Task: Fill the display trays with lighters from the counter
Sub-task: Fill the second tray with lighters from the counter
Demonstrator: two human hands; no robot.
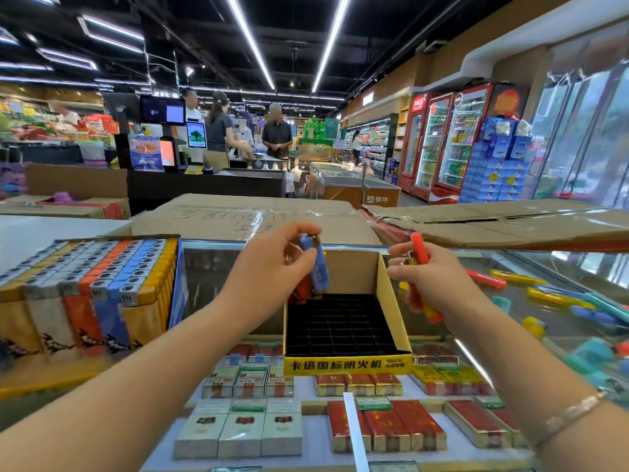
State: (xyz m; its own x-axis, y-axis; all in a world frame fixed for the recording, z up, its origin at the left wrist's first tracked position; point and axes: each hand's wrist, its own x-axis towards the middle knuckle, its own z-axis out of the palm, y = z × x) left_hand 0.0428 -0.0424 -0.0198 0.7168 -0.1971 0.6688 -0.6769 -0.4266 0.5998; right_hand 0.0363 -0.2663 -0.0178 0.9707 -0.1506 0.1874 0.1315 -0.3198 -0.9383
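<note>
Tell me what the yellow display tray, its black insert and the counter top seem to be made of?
The yellow display tray looks like printed cardboard: brown raw inner walls, folded edges. Its black insert seems to be thin matte card or plastic dividers forming a grid; I cannot tell which. The counter top looks like clear glass: cigarette packs show through it and ceiling lights reflect off it.

Glass counter with filled lighter tray, yellow display tray, loose lighters.

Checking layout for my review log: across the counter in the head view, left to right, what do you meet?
Full lighter tray → left hand holding a blue lighter → yellow tray → right hand holding red lighters → loose lighters.
</note>
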